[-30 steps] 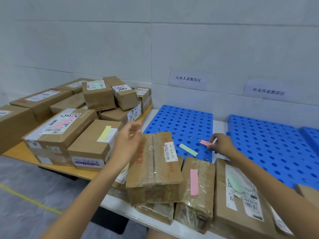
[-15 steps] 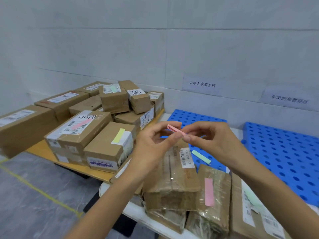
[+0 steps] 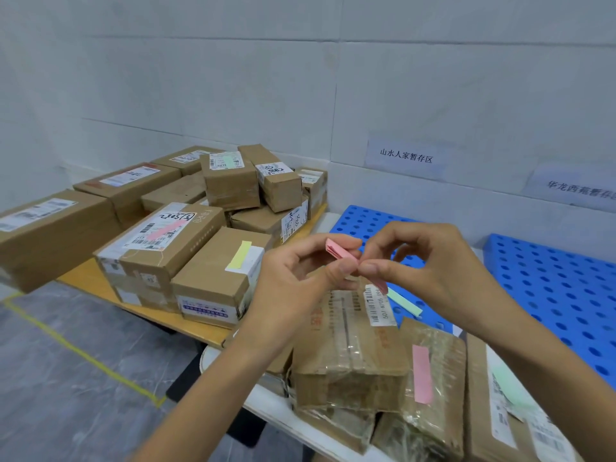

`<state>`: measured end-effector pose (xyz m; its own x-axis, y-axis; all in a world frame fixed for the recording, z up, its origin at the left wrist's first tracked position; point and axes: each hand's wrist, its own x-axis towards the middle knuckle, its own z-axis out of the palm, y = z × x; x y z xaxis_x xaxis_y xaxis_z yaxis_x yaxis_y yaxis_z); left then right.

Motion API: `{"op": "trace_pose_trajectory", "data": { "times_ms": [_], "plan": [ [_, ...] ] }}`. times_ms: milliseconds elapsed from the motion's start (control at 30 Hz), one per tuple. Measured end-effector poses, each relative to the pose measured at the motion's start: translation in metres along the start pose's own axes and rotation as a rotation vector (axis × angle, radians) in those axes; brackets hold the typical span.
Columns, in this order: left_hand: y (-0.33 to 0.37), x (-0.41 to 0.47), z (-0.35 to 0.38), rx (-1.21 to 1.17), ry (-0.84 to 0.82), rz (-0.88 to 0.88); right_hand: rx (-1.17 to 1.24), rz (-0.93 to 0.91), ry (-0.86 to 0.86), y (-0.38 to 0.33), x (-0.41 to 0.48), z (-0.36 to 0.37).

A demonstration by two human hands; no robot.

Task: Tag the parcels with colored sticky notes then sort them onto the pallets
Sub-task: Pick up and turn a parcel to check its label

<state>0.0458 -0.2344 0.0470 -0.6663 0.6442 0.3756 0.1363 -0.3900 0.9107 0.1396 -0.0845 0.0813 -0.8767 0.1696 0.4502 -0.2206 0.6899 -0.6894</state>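
A small stack of pink sticky notes [image 3: 340,251] is pinched between my left hand [image 3: 293,278] and my right hand [image 3: 423,265], raised above a taped cardboard parcel [image 3: 346,351] with a barcode label. To its right lies a parcel wrapped in clear film [image 3: 436,388] with a pink note stuck on it. At the far right a flat parcel [image 3: 500,411] bears a pale green note. A loose green note [image 3: 405,301] lies on the near blue pallet [image 3: 363,221].
A pile of cardboard parcels [image 3: 186,235] sits on a wooden table at the left, some tagged pink, yellow or green. A second blue pallet [image 3: 560,288] lies at the right. Two paper signs [image 3: 405,158] hang on the white wall. Grey floor with a yellow line lies lower left.
My right hand brought the pink notes from the pallet up to my left hand. Both hands now pinch the stack closer to me, and the view has shifted slightly left.
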Motion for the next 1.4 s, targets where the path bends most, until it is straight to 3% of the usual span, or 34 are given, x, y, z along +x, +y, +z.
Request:
{"op": "trace_pose_trajectory", "data": {
  "times_ms": [400, 767, 1400],
  "plan": [
    [0.001, -0.005, -0.008, 0.226, -0.068, 0.193, 0.032, -0.116, -0.019, -0.019, 0.005, 0.005],
    [0.005, -0.007, -0.003, 0.065, -0.154, 0.088, 0.112, -0.113, -0.047, -0.008, 0.008, 0.004],
    [0.003, -0.008, 0.002, 0.031, -0.145, 0.079, 0.134, -0.078, -0.057, -0.006, 0.002, -0.001]
  ]
}}
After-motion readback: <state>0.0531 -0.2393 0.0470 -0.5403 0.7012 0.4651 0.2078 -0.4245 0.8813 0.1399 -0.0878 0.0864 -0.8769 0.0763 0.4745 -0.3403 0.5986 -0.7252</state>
